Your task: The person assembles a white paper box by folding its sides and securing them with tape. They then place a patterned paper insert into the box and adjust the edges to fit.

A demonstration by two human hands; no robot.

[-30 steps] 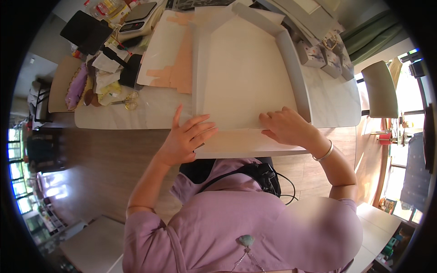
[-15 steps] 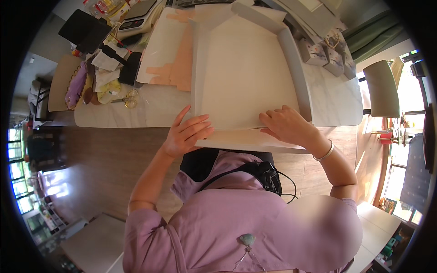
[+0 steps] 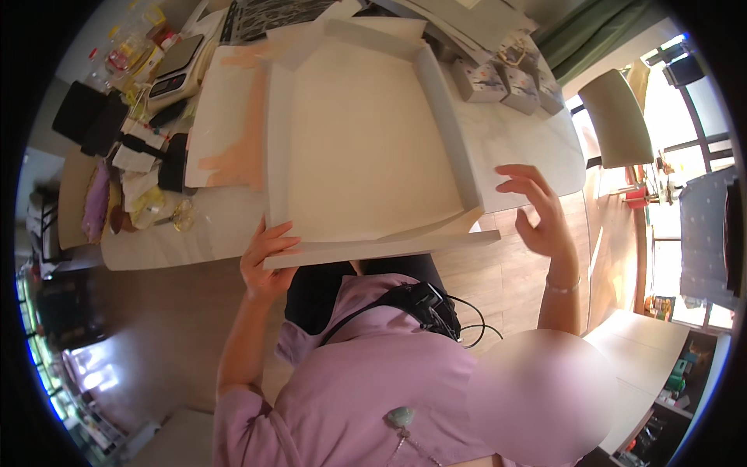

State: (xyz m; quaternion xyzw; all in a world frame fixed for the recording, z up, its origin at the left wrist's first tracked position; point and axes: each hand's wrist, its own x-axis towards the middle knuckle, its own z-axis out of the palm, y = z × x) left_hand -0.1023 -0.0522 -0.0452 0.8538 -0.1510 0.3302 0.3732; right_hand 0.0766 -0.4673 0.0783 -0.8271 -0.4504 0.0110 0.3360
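A large shallow cardboard box (image 3: 366, 148), pale inside with raised grey-white walls, lies at the near edge of the marble-patterned table, with its far flaps folded at angles. Its near flap (image 3: 381, 251) stands up as a strip whose right end juts past the right wall, leaving a gap at that corner. My left hand (image 3: 269, 257) grips the near left corner, fingers over the strip; its thumb is hidden. Off to the right, my right hand (image 3: 537, 210) is raised in the air, apart from the box, fingers spread and holding nothing.
On the left are a peach-and-white sheet (image 3: 226, 132), gold-handled scissors (image 3: 183, 216), a black stand (image 3: 89, 117) and a kitchen scale (image 3: 177, 70). Several small boxes (image 3: 517, 86) sit at the far right. A chair (image 3: 615, 117) stands beyond the table's right end.
My right hand has let go of the near flap and moved right, its fingers opening. The near flap now stands higher. My left hand stays at the corner. The whole view has turned.
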